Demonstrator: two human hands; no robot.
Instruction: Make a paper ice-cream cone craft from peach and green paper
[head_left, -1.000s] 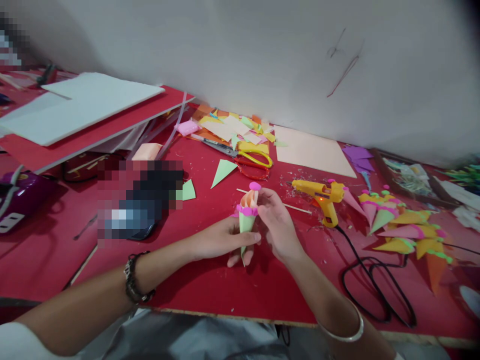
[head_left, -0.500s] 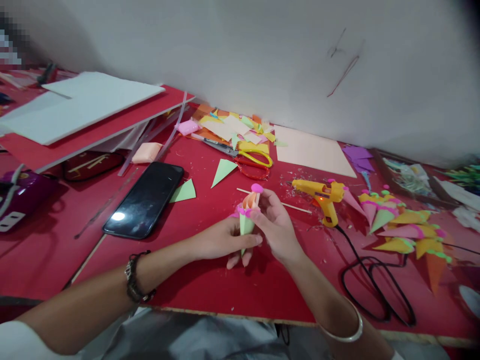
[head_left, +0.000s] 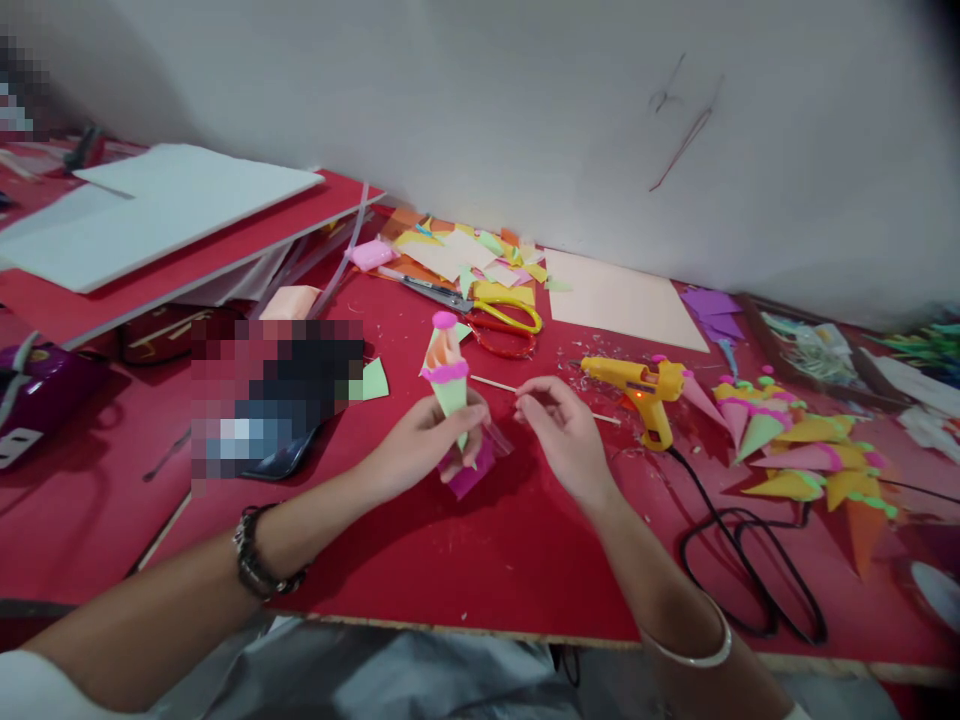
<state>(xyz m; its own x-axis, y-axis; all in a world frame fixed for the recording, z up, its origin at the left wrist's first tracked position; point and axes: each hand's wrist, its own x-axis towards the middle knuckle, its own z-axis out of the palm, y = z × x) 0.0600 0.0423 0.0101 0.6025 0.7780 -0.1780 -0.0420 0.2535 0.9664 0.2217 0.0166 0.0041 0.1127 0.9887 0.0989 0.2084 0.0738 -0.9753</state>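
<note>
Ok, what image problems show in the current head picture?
Head view: pixelated blocks hide most of the phone; head view: the wall darkens to black at the top-right corner; head view: the green cone in the left hand looks slightly soft but readable.

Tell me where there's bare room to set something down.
The widest patch is table between left forearm and right forearm, from the magenta packet to the near edge. A smaller one lies between left forearm and phone. Crowded: the right, with glue gun, cord and cones; the back, with scraps and scissors.
</note>
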